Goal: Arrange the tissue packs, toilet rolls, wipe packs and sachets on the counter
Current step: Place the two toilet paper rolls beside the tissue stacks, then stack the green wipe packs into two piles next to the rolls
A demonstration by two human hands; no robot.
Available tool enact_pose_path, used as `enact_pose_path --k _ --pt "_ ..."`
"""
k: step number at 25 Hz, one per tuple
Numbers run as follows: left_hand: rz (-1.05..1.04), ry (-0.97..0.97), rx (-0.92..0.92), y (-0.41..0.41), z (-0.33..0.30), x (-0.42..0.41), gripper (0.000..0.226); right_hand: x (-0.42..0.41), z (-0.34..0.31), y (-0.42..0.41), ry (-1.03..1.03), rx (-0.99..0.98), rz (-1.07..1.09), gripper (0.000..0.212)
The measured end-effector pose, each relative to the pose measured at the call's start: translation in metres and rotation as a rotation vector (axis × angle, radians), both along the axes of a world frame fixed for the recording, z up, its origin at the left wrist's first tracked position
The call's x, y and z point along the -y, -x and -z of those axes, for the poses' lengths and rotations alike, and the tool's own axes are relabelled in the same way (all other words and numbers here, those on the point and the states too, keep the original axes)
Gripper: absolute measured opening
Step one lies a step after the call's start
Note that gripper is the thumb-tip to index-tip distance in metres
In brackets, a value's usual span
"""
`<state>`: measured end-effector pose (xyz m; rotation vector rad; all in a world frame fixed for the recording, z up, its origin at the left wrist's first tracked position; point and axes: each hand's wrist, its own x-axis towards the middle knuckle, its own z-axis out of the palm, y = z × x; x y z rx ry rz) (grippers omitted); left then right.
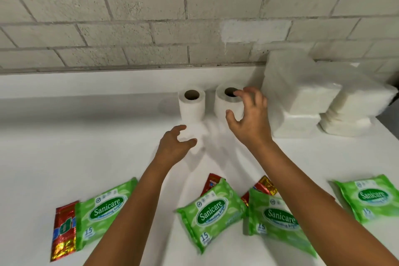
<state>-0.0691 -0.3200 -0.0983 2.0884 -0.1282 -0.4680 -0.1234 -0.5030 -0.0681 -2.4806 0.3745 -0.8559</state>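
Two soft white cylindrical toilet rolls [191,104] stand upright by the brick wall; the right hand [248,117] hovers spread-fingered over the right-hand roll [228,101], the left hand [174,146] opens empty below, and glossy green wipe packs [212,214] lie nearest.

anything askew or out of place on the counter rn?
Yes. The front row is untidy: the middle wipe pack lies tilted, covering part of a red sachet, and the pack to its right overlaps another sachet. The two toilet rolls stand upright. No visible spills or damage.
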Motion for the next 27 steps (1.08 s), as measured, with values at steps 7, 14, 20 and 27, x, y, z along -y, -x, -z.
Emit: enact_pose_path --k 7,14,20,27 --pt "0.315 -0.092 0.03 0.069 -0.01 -0.024 0.046 0.003 0.003 0.081 -0.189 -0.296 -0.105 0.031" --pt "0.509 -0.185 0.133 0.115 0.01 -0.023 0.058 0.007 0.018 0.147 -0.23 -0.627 -0.094 0.049" --pt "0.472 -0.4 0.295 0.154 0.028 -0.014 0.095 0.006 0.034 0.188 -0.024 -0.979 -0.13 0.108" --pt "0.409 -0.591 0.338 0.169 0.042 -0.007 0.103 0.015 0.055 0.208 0.114 -0.93 -0.144 0.092"
